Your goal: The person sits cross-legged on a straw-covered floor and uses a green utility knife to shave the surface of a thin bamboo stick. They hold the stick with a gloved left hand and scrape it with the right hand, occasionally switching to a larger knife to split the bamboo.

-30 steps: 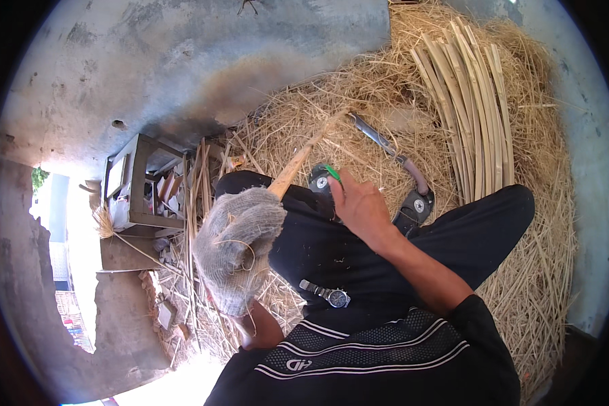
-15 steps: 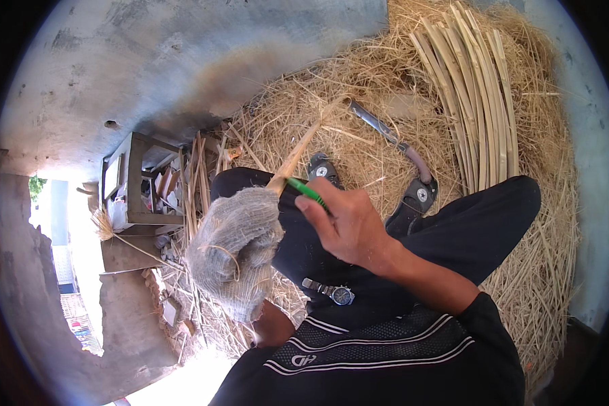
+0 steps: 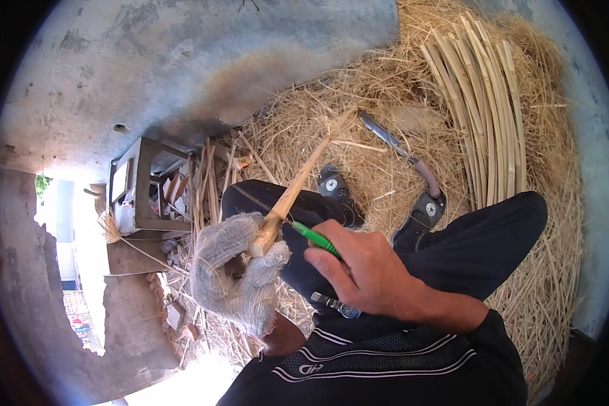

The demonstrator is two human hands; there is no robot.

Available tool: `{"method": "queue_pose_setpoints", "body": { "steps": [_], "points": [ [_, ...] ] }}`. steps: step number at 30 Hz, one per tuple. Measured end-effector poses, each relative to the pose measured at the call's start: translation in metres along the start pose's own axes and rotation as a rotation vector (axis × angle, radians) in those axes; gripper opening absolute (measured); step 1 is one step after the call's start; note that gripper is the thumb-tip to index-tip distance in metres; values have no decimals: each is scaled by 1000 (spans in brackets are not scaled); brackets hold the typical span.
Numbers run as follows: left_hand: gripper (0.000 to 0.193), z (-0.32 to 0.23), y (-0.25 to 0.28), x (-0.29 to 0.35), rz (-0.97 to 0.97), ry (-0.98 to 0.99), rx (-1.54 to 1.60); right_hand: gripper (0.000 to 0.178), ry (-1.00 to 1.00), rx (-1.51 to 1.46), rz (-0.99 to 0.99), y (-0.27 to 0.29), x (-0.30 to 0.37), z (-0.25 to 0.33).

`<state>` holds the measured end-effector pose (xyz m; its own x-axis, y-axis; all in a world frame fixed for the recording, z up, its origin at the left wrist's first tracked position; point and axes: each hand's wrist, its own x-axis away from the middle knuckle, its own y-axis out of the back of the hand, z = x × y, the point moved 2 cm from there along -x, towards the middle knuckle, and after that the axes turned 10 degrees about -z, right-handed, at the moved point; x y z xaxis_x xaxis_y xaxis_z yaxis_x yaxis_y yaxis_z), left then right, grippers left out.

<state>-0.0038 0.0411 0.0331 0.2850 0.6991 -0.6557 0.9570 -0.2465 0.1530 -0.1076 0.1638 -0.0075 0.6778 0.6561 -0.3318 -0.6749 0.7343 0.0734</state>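
Note:
My left hand [image 3: 240, 277], in a grey knitted glove, is closed around the thick end of a pale wooden stick [image 3: 298, 183]. The stick slants up and away to a frayed, stringy far end, and its cut butt shows between the gloved fingers. My bare right hand [image 3: 372, 271] grips a green-handled tool [image 3: 318, 240] whose tip is beside the stick, just above the glove. A thin dark line runs left from that tip; whether it is a blade I cannot tell. A metal-band wristwatch [image 3: 338, 306] rests at my lap, partly hidden by my right hand.
A curved knife [image 3: 389, 139] with a brown handle lies on straw beyond my sandalled feet. Long pale strips [image 3: 484, 115] are bundled at the far right. A framed box [image 3: 149, 183] of scraps stands at left by the grey wall [image 3: 183, 61].
My left glove has turned, so the stick's butt and the gap between the fingers now show. My right hand and the green-handled tool have shifted right and nearer me.

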Motion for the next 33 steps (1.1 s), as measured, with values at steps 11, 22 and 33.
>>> {"method": "queue_pose_setpoints", "body": {
  "steps": [11,22,33],
  "points": [
    [52,1,1,4,-109,115,19,18,3,58,-19,-5,3,11],
    [49,-8,-3,2,-7,108,60,19,74,149,-102,-10,6,2],
    [41,-16,0,-3,43,66,-58,13,-21,391,-119,-11,2,-42]
  ]
}}
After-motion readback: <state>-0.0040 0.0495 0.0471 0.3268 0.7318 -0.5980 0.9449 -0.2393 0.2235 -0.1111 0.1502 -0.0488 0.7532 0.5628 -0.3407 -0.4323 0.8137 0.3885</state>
